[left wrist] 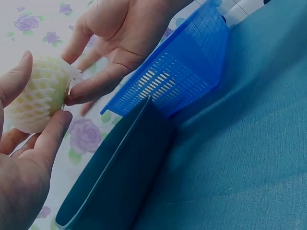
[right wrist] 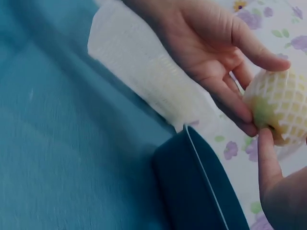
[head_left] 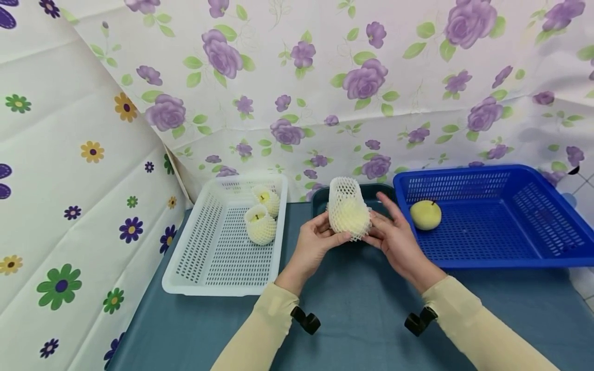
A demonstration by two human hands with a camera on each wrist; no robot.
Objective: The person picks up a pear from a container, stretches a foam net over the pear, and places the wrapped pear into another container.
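In the head view a round yellow pear in a white foam net is held up in front of the dark green bin. My left hand grips the pear from the left, thumb on the near side. My right hand holds its right side between thumb and fingers, with one finger raised off it. The net's upper end stands loose above the pear. In the right wrist view bare skin shows at the pear's base, where a right fingertip touches.
To the left, a white basket holds two netted pears. A blue basket on the right contains one bare pear. All stand on a blue-green cloth before a flowered curtain.
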